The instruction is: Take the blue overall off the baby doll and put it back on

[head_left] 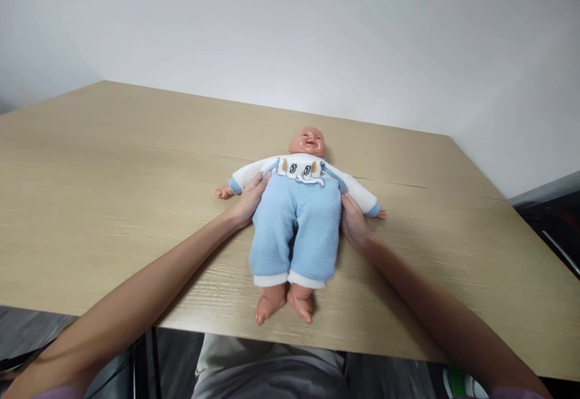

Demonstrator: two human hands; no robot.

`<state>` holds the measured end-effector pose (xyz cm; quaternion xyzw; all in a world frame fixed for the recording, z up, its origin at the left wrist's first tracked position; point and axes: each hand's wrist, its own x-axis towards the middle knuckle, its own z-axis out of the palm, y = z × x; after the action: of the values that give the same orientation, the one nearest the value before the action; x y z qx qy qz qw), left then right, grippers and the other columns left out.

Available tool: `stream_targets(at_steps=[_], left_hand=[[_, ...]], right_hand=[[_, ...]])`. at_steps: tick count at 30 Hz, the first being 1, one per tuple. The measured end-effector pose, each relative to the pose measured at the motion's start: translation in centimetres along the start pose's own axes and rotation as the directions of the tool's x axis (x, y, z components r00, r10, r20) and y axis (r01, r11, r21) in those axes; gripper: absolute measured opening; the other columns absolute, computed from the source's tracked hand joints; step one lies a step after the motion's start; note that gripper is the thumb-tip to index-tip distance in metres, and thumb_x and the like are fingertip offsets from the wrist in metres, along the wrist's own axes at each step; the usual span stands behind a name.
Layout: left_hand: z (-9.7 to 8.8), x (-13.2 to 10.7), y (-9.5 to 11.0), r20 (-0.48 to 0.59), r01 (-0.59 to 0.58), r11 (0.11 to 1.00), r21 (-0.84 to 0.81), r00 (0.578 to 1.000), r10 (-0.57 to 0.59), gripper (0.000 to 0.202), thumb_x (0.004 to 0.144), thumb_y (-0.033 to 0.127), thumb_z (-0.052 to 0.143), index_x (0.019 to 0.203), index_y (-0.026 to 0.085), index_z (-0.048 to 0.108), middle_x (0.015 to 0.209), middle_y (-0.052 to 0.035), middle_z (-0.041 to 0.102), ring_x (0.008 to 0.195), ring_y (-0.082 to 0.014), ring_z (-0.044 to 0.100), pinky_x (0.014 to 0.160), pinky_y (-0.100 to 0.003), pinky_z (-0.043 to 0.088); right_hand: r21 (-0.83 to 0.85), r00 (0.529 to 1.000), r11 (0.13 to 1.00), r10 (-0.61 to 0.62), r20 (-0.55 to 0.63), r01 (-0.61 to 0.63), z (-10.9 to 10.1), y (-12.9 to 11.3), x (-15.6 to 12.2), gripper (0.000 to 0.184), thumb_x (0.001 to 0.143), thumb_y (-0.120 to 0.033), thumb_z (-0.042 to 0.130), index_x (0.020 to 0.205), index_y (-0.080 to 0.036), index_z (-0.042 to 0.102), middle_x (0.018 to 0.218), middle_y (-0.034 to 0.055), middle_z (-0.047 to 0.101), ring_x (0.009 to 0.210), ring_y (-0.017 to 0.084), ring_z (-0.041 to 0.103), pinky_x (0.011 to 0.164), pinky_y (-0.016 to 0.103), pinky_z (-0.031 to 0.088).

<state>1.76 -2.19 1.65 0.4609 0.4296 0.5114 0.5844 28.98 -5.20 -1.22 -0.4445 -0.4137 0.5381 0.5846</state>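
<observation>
A baby doll lies on its back on the table, head toward the wall and bare feet toward me. It wears light blue fleece overalls with an animal-face bib over a white top with blue cuffs. My left hand grips the doll's side at the waist, below its outstretched arm. On the opposite side, my right hand holds it at about the same height. The fingers of both hands are partly hidden behind the doll's body and clothing.
The light wooden table stands against a pale wall, with its front edge just beyond the doll's feet. A dark object is beyond the table's right edge. Below the front edge at right is a green and white item.
</observation>
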Motion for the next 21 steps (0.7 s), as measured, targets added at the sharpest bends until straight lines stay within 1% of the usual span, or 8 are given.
stream_targets(at_steps=[2, 4, 6, 9, 12, 15, 18, 21], left_hand=[[-0.1, 0.1, -0.3, 0.017, 0.005, 0.998, -0.058, 1.0, -0.004, 0.066, 0.084, 0.07, 0.091, 0.124, 0.02, 0.074, 0.134, -0.0116, 0.077, 0.126, -0.0323, 0.07, 0.112, -0.042, 0.054], [-0.5, 0.2, -0.5, 0.029, 0.001, 0.996, -0.088, 1.0, 0.001, 0.062, 0.085, 0.067, 0.091, 0.122, 0.02, 0.075, 0.13, -0.0112, 0.078, 0.123, -0.0304, 0.071, 0.108, -0.04, 0.056], [-0.9, 0.3, -0.5, 0.028, 0.008, 0.994, -0.11, 1.0, -0.005, 0.056, 0.087, 0.064, 0.091, 0.118, 0.02, 0.076, 0.123, -0.0101, 0.079, 0.118, -0.0291, 0.072, 0.103, -0.038, 0.058], [-1.3, 0.5, -0.3, 0.007, 0.04, 0.99, -0.133, 0.999, -0.039, 0.053, 0.086, 0.062, 0.092, 0.113, 0.02, 0.076, 0.114, -0.0086, 0.08, 0.111, -0.0287, 0.072, 0.098, -0.037, 0.058], [-1.4, 0.7, -0.1, 0.018, 0.048, 0.987, -0.151, 0.999, -0.046, 0.054, 0.085, 0.062, 0.092, 0.114, 0.019, 0.077, 0.113, -0.009, 0.08, 0.113, -0.0298, 0.072, 0.1, -0.037, 0.057], [-1.5, 0.8, -0.1, 0.05, 0.044, 0.988, -0.15, 0.998, -0.037, 0.056, 0.084, 0.064, 0.093, 0.115, 0.02, 0.076, 0.111, -0.0081, 0.077, 0.112, -0.0289, 0.07, 0.099, -0.036, 0.055], [-1.9, 0.8, -0.1, 0.05, -0.001, 0.999, -0.053, 0.999, 0.003, 0.051, 0.087, 0.065, 0.089, 0.104, 0.021, 0.07, 0.102, -0.004, 0.071, 0.098, -0.0239, 0.066, 0.088, -0.034, 0.053], [-2.5, 0.7, 0.1, 0.108, -0.093, 0.982, 0.162, 0.991, 0.076, 0.052, 0.094, 0.071, 0.08, 0.1, 0.023, 0.062, 0.096, -0.0014, 0.064, 0.089, -0.0214, 0.06, 0.082, -0.033, 0.049]], right_hand=[[0.087, 1.0, 0.996, 0.017, -0.008, -0.016, 0.3, -0.3, 0.1, 0.039, 0.088, -0.06, 0.079, 0.11, -0.028, 0.076, 0.128, 0.0044, 0.081, 0.138, 0.03, 0.067, 0.128, 0.046, 0.051], [0.131, 0.999, 0.991, 0.032, 0.003, -0.032, 0.6, -0.7, 0.1, 0.039, 0.088, -0.057, 0.079, 0.111, -0.027, 0.076, 0.128, 0.0044, 0.082, 0.139, 0.031, 0.067, 0.127, 0.045, 0.051], [0.143, 0.999, 0.989, 0.039, 0.015, -0.041, 0.7, -0.9, 0.2, 0.038, 0.089, -0.057, 0.076, 0.112, -0.027, 0.076, 0.128, 0.0042, 0.082, 0.142, 0.031, 0.067, 0.128, 0.044, 0.051], [0.149, 0.999, 0.987, 0.05, 0.012, -0.051, 0.7, -0.9, 0.4, 0.037, 0.089, -0.059, 0.073, 0.109, -0.028, 0.075, 0.127, 0.0046, 0.082, 0.147, 0.032, 0.064, 0.129, 0.046, 0.051], [0.149, 0.999, 0.988, 0.043, -0.008, -0.041, 0.7, -0.9, 0.5, 0.039, 0.087, -0.062, 0.072, 0.107, -0.028, 0.075, 0.127, 0.0052, 0.082, 0.149, 0.032, 0.062, 0.13, 0.047, 0.05], [0.128, 1.0, 0.992, 0.013, -0.015, -0.011, 0.6, -0.9, 0.5, 0.042, 0.088, -0.064, 0.073, 0.11, -0.028, 0.075, 0.128, 0.0058, 0.082, 0.147, 0.032, 0.063, 0.13, 0.048, 0.051], [0.067, 0.998, 0.996, -0.065, -0.024, 0.067, 0.0, -0.7, 0.6, 0.041, 0.089, -0.061, 0.074, 0.112, -0.027, 0.075, 0.13, 0.0054, 0.081, 0.145, 0.03, 0.064, 0.132, 0.046, 0.047], [-0.076, 0.988, 0.988, -0.138, -0.066, 0.133, -0.9, -0.2, 0.7, 0.039, 0.092, -0.058, 0.074, 0.112, -0.024, 0.076, 0.129, 0.0051, 0.08, 0.139, 0.029, 0.066, 0.132, 0.045, 0.045]])
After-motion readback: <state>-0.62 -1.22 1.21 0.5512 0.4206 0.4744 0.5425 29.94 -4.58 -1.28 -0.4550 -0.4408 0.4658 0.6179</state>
